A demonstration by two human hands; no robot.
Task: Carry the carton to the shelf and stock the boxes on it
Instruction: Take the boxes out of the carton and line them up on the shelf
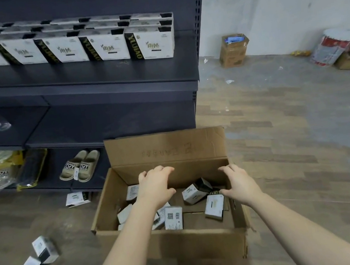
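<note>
Nearest me, the carton point(186, 242) stands open on the floor at the foot of the shelf point(94, 82), so I judge the carrying done and the stocking under way. Three strays lie on the floor outside it: two strays point(45, 249) well off its near left corner and a third point(77, 198) just beside its far left corner. Inside, the loose boxes point(173, 217) lie jumbled across the bottom, some flat and some tipped. My left hand point(157, 187) hangs over the left half of the carton toward its far wall, fingers spread and lightly bent, gripping nothing. My right hand point(238, 182) hangs along the right wall, also spread and empty, its thumb close to a tilted box point(193, 194); whether it touches I cannot tell. Beyond, the lowest board holds a pair of slippers point(80, 167), the one above it is bare at its right end, and the upper board carries the stocked row point(109, 47), standing upright and running to the right edge. Next I would lower each hand onto a box, pinch it by its sides, lift it clear of the carton wall and stand it upright, face out, on the shelf. The strays want gathering too.
</note>
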